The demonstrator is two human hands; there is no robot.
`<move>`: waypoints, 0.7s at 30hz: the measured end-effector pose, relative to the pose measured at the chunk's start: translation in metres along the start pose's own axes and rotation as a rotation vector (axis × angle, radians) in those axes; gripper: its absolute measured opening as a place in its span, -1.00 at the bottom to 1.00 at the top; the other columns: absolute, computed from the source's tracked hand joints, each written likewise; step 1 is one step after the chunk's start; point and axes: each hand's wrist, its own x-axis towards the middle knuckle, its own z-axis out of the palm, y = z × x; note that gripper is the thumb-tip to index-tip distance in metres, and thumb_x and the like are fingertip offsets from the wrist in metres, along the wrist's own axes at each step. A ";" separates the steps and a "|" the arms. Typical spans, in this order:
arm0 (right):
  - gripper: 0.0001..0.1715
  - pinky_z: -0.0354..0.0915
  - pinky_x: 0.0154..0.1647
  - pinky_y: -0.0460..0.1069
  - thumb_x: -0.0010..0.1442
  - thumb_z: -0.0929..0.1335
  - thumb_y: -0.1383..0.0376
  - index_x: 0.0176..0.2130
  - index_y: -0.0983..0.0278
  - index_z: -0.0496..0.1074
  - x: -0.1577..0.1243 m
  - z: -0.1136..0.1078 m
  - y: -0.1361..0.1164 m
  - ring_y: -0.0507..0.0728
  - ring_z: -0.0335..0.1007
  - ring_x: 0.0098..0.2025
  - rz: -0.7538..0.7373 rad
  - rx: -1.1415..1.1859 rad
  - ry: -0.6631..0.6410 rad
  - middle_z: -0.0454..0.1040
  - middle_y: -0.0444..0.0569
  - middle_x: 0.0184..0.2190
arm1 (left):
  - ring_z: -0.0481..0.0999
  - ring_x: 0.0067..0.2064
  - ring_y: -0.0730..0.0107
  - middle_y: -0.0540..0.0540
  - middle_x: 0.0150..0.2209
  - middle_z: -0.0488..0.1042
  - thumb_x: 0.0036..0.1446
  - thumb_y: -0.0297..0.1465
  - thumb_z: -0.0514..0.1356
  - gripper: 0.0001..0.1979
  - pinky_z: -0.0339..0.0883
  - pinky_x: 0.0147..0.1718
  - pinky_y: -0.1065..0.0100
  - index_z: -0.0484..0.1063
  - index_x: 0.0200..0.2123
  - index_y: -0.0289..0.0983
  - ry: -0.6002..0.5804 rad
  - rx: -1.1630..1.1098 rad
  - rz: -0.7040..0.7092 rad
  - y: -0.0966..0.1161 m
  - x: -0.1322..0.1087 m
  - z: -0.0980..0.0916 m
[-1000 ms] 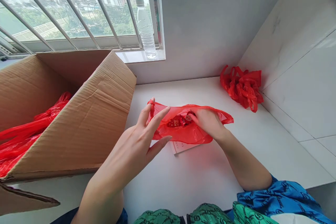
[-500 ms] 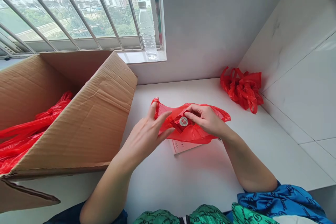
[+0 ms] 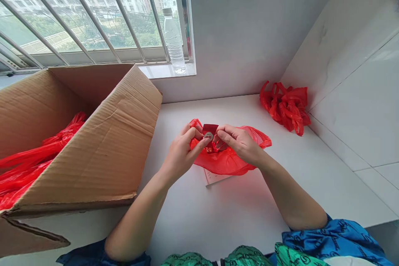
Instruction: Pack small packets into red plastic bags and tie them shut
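A small dark red packet (image 3: pixel 210 129) with a round pale label and white print stands upright between my hands. My left hand (image 3: pixel 183 147) grips its left side, the thumb lying across the front. My right hand (image 3: pixel 241 143) is closed, with thumb and fingertips pinched at the packet's right edge. Below and behind both hands spreads a thin red plastic bag (image 3: pixel 226 165), partly see-through and crumpled. One loop of it shows by my left fingers. Under the bag lies a pale booklet or card (image 3: pixel 214 177) with printed marks, mostly covered.
At the left stands an open cardboard box (image 3: pixel 102 153) with red plastic bags (image 3: pixel 46 149) inside. Another crumpled bunch of red bags (image 3: pixel 286 106) lies in the back right corner of the white tabletop (image 3: pixel 199 224). A clear water bottle (image 3: pixel 175 45) stands on the sill by the barred window.
My left hand has moved right and closed on the packet; before, its fingers were spread beside it, one in the bag's loop. The packet has tipped upright.
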 end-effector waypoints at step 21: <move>-0.64 0.42 -0.01 0.05 0.38 0.24 0.14 0.08 0.13 0.46 -0.003 -0.003 -0.004 0.14 0.46 -0.02 -0.043 -0.086 -0.101 0.53 -0.04 -0.06 | 0.30 -0.39 0.44 -0.05 -0.33 0.39 0.34 -0.23 0.08 -0.69 0.20 -0.40 0.37 0.39 -0.42 -0.26 -0.007 -0.092 0.001 -0.006 0.002 -0.010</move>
